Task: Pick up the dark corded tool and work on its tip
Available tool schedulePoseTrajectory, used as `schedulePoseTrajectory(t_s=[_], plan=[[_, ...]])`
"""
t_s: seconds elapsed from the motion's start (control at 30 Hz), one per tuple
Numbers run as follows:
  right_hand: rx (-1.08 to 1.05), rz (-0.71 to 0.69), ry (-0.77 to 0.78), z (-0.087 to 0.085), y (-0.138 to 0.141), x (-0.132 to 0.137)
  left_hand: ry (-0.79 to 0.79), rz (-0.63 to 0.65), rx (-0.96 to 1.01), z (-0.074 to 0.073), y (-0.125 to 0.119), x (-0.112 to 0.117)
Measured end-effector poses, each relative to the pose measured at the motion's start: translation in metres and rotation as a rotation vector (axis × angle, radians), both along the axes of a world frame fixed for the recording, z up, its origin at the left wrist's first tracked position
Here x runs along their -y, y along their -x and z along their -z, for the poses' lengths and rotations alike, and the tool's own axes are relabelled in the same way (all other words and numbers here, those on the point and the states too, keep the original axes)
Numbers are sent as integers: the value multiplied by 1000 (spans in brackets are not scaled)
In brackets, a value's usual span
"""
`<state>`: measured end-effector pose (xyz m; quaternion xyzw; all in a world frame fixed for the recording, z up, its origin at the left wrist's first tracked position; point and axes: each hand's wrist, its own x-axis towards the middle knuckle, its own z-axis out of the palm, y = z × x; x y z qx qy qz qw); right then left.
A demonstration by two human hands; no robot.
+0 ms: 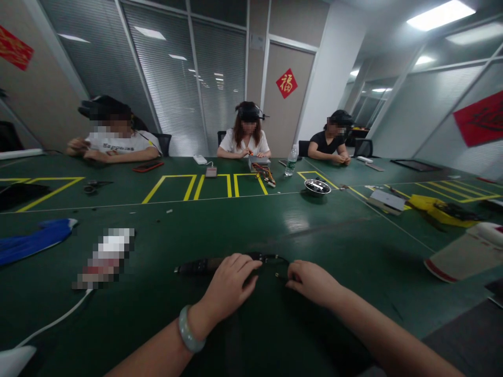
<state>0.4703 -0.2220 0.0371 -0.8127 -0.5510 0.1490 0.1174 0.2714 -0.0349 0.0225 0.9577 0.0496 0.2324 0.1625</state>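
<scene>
Black, one long device (pixel 198 266) is laid on one green table (pixel 220 225) and partly covered by one left hand (pixel 233 277), thumb apart from curved fingers; whether it is gripped cannot be told. Right of the device, one right hand (pixel 312 281) is curled near one thin cable (pixel 278 257); any pinch is hidden. Beyond the device, one bottle (pixel 291 162) and one bowl (pixel 317 190) are seen.

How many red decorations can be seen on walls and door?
3 red decorations: one at far left, one on the door, one at far right. Outer two are cropped.
</scene>
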Motion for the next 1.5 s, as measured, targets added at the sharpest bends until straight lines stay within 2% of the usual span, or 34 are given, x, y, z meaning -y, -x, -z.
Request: schedulePoseTrajectory(t_s=[0.07,0.13,0.27,0.4,0.57,0.73,0.83,1.0,1.33,1.5], plan=[[-106,24,-19,6,-1,-8,-26,-20,-26,0,-4,0],[-323,77,-49,9,-2,-18,-51,-14,-60,0,-9,-1],[-733,142,-268,17,-1,-44,-81,-8,-114,-2,-28,-3],[-818,256,-484,30,0,-66,-74,-84,-168,-8,-48,-2],[-750,364,-509,43,-2,-70,-78,-149,-209,-4,-64,2],[-442,343,-489,33,-3,-59,-79,-177,-225,2,-74,0],[-297,330,-442,28,-3,-54,-69,-144,-224,2,-74,-5],[-85,270,-322,27,4,-48,-26,-14,-217,1,-61,-9],[100,149,-275,19,14,-46,2,-14,-167,3,-55,-6],[59,135,-265,17,13,-45,33,-18,-141,7,-56,-5]])
